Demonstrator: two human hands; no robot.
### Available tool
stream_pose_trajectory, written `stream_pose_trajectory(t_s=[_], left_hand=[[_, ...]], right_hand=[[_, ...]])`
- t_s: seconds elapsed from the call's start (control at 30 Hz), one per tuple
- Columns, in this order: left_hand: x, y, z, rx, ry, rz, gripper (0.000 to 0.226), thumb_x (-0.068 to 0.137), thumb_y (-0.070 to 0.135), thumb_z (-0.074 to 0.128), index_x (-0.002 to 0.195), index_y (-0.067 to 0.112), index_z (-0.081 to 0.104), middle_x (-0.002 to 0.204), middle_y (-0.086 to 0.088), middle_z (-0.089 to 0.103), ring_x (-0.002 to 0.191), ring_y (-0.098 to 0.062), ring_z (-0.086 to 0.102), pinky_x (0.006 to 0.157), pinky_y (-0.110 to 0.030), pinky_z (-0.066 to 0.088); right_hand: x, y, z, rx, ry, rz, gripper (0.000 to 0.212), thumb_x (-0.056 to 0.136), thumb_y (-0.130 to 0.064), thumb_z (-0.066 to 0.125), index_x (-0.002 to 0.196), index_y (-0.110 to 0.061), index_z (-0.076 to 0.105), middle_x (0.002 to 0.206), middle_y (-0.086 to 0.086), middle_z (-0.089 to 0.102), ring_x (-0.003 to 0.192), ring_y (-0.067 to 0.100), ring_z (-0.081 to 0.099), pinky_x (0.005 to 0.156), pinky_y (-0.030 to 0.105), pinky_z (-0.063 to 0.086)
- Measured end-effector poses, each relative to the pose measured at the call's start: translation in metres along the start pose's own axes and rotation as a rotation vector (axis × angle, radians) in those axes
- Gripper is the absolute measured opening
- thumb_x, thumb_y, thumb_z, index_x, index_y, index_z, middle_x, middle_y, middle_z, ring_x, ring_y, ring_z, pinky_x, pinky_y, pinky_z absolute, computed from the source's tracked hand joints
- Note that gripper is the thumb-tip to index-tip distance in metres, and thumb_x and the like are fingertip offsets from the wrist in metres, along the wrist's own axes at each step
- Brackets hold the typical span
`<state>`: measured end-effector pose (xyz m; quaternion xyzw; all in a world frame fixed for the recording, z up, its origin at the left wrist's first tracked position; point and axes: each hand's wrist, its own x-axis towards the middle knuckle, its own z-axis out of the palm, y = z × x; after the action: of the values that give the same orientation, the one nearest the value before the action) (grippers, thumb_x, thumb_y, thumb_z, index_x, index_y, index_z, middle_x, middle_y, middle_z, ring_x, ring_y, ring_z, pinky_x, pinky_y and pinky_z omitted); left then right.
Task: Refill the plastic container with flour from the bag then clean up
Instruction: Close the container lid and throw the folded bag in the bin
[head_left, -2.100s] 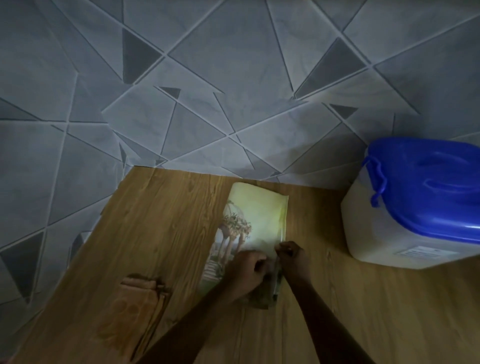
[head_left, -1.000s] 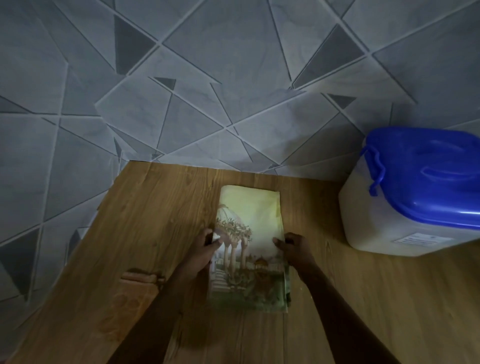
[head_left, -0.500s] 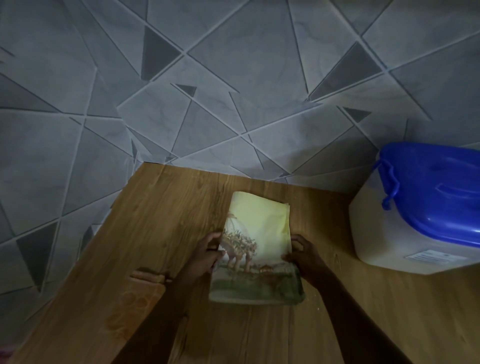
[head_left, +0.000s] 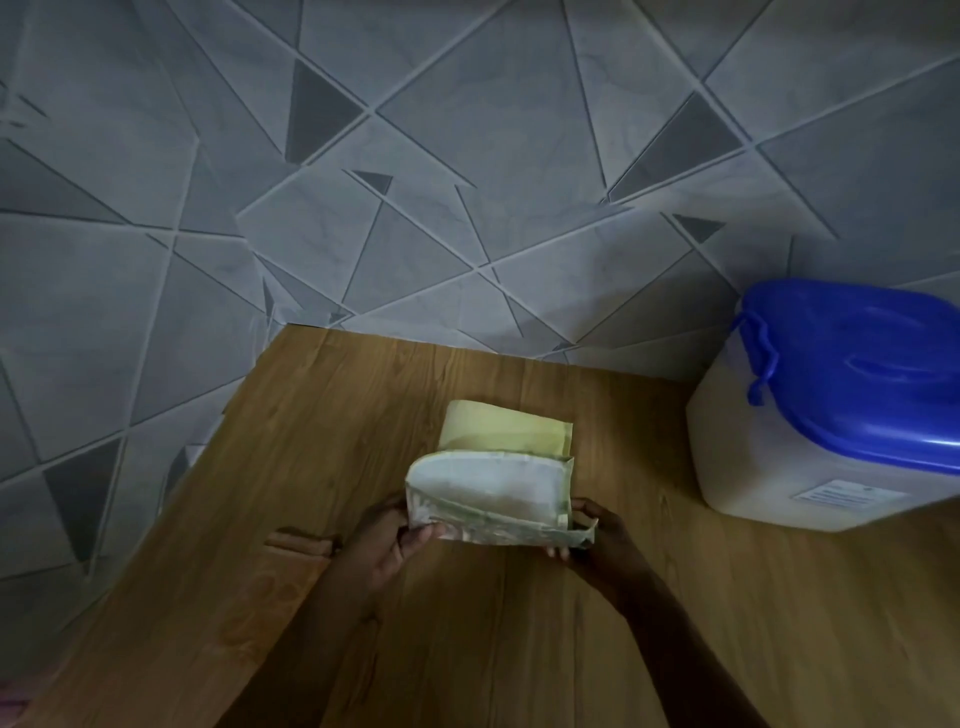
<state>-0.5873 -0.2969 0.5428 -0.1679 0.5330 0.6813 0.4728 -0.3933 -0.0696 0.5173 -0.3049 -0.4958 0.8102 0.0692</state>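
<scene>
Both of my hands hold the flour bag (head_left: 493, 493) by its near end: my left hand (head_left: 387, 545) pinches the left corner, thumb on top, and my right hand (head_left: 597, 540) pinches the right corner. Half a second ago the bag lay flat with its printed side up and my hands at its sides; now the near half is lifted and turning over toward the far half, its pale underside facing me. I read that as folding an emptied bag, so I judge the pouring finished and the clean-up under way.

Outward from the bag, the far yellow half rests on the wooden table (head_left: 675, 623). Well to the right stands the plastic container (head_left: 779, 457), its blue lid (head_left: 872, 364) on and pale contents showing through the wall; its right side is cut off by the frame. A brown object (head_left: 301, 543) lies just left of my left wrist, too dim to name. I cannot make out any spilled flour in this light.
</scene>
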Motion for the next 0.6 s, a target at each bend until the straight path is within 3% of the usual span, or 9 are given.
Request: stream_pose_trajectory(t_s=[0.17, 0.27, 0.37, 0.43, 0.5, 0.6], left_hand=[[-0.013, -0.013, -0.007, -0.158, -0.04, -0.074, 0.031, 0.091, -0.005, 0.032, 0.111, -0.016, 0.053, 0.099, -0.038, 0.067, 0.085, -0.042, 0.073, 0.075, -0.035, 0.057], [-0.022, -0.022, -0.006, -0.216, -0.088, -0.068, 0.04, 0.085, -0.01, 0.024, 0.112, -0.011, 0.054, 0.102, -0.035, 0.067, 0.102, -0.048, 0.066, 0.073, -0.036, 0.061], [-0.031, -0.032, -0.003, -0.154, -0.12, -0.041, 0.045, 0.085, -0.015, 0.026, 0.118, -0.005, 0.055, 0.119, -0.032, 0.063, 0.114, -0.047, 0.061, 0.083, -0.037, 0.059], [-0.042, -0.04, 0.003, 0.016, -0.085, 0.015, 0.031, 0.09, -0.013, 0.043, 0.117, -0.005, 0.057, 0.115, -0.032, 0.066, 0.107, -0.042, 0.067, 0.08, -0.034, 0.061], [-0.054, -0.053, 0.007, 0.273, -0.012, 0.107, 0.025, 0.087, -0.001, 0.066, 0.112, -0.006, 0.062, 0.104, -0.028, 0.071, 0.089, -0.035, 0.074, 0.063, -0.028, 0.061], [-0.067, -0.074, 0.01, 0.543, 0.149, 0.295, 0.023, 0.077, 0.013, 0.081, 0.09, -0.003, 0.07, 0.073, -0.023, 0.068, 0.053, -0.02, 0.062, 0.045, -0.021, 0.041]], right_hand=[[-0.021, 0.005, 0.002, 0.133, 0.011, 0.066, 0.024, 0.092, -0.006, 0.061, 0.108, 0.01, 0.068, 0.087, 0.03, 0.063, 0.07, 0.031, 0.064, 0.056, 0.027, 0.056], [-0.029, 0.008, -0.004, 0.159, 0.042, 0.109, 0.022, 0.096, -0.002, 0.056, 0.11, 0.007, 0.07, 0.087, 0.031, 0.063, 0.07, 0.03, 0.065, 0.057, 0.026, 0.057], [-0.038, 0.011, -0.01, 0.134, 0.036, 0.122, 0.02, 0.096, 0.002, 0.057, 0.11, 0.007, 0.07, 0.089, 0.031, 0.065, 0.072, 0.029, 0.068, 0.059, 0.025, 0.058], [-0.046, 0.011, -0.015, 0.122, 0.047, 0.12, 0.02, 0.094, 0.007, 0.056, 0.107, 0.008, 0.071, 0.089, 0.03, 0.067, 0.072, 0.029, 0.07, 0.06, 0.026, 0.059], [-0.056, 0.007, -0.02, 0.162, 0.033, 0.136, 0.023, 0.092, 0.011, 0.054, 0.111, 0.011, 0.068, 0.089, 0.031, 0.069, 0.072, 0.031, 0.071, 0.062, 0.027, 0.06], [-0.073, 0.002, -0.029, 0.206, -0.06, 0.14, 0.04, 0.079, 0.005, 0.07, 0.117, 0.014, 0.064, 0.103, 0.039, 0.066, 0.086, 0.04, 0.071, 0.077, 0.033, 0.063]])
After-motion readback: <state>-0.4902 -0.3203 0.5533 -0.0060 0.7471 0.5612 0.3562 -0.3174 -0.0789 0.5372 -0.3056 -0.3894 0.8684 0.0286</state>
